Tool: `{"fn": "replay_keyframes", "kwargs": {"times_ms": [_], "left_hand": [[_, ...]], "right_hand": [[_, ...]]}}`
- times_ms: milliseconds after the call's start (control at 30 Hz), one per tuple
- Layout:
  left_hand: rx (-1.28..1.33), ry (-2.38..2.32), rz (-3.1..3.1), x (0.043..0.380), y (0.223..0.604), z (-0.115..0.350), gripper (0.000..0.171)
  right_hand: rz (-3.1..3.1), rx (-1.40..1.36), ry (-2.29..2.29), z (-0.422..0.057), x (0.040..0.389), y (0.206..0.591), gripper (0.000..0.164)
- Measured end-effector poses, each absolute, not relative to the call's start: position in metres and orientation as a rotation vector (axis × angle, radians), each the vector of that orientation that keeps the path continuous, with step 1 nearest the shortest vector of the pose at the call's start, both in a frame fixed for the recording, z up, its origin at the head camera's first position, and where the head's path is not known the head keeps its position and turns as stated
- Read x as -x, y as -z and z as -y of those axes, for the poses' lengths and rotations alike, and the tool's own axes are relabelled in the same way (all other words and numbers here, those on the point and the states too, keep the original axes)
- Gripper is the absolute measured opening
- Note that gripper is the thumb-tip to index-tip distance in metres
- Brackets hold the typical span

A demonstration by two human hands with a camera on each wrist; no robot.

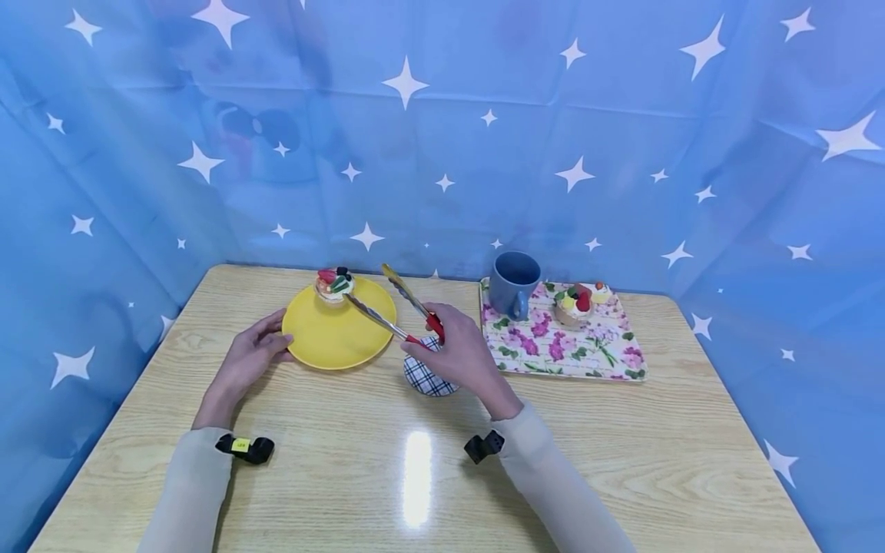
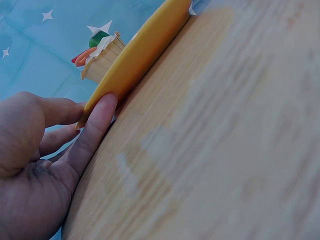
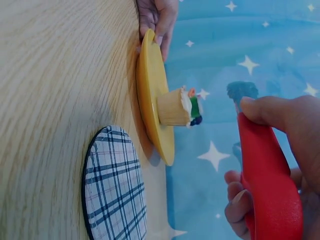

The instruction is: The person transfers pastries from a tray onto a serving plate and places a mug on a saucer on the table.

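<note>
At the left of the head view, my left hand [image 1: 256, 355] pinches the rim of a yellow plate [image 1: 325, 346]. The left wrist view shows the thumb and fingers on either side of that rim. A fruit-topped cupcake [image 1: 335, 286] sits upright near the plate's far edge. My right hand [image 1: 459, 349] grips metal tongs [image 1: 376, 316] by their red handle [image 3: 267, 185]. The tongs' arms are spread over the plate's right side, one tip close to the cupcake in the head view. Below the right hand lies a round plaid coaster [image 1: 430, 378], partly hidden by it.
To the right is a floral tray [image 1: 553, 349] bearing a blue mug [image 1: 513, 284], another fruit-topped cupcake [image 1: 572, 307] and a further small dessert [image 1: 600, 293] partly behind it. A starry blue curtain [image 1: 442, 138] hangs along the back of the wooden table [image 1: 346, 476].
</note>
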State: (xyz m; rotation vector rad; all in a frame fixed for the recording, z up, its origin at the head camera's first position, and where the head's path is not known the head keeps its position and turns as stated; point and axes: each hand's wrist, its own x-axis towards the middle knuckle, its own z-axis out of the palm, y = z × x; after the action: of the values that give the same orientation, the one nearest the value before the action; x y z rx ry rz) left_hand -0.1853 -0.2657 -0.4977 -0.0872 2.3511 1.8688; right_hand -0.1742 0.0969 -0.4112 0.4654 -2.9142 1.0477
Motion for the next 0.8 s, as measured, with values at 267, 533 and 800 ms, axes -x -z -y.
{"fn": "replay_keyframes", "kwargs": {"times_ms": [267, 533, 800], "left_hand": [[0.075, -1.877, -2.353, 0.185, 0.498, 0.266, 0.066], [0.071, -1.877, -2.357, 0.186, 0.499, 0.267, 0.066], [0.062, -1.899, -2.33, 0.186, 0.5, 0.268, 0.066]], "right_hand": [[2.892, -0.453, -1.051, -0.105, 0.169, 0.407, 0.069], [2.884, -0.431, -1.043, -0.115, 0.163, 0.403, 0.07], [2.855, -0.422, -1.016, -0.128, 0.159, 0.401, 0.068]]}}
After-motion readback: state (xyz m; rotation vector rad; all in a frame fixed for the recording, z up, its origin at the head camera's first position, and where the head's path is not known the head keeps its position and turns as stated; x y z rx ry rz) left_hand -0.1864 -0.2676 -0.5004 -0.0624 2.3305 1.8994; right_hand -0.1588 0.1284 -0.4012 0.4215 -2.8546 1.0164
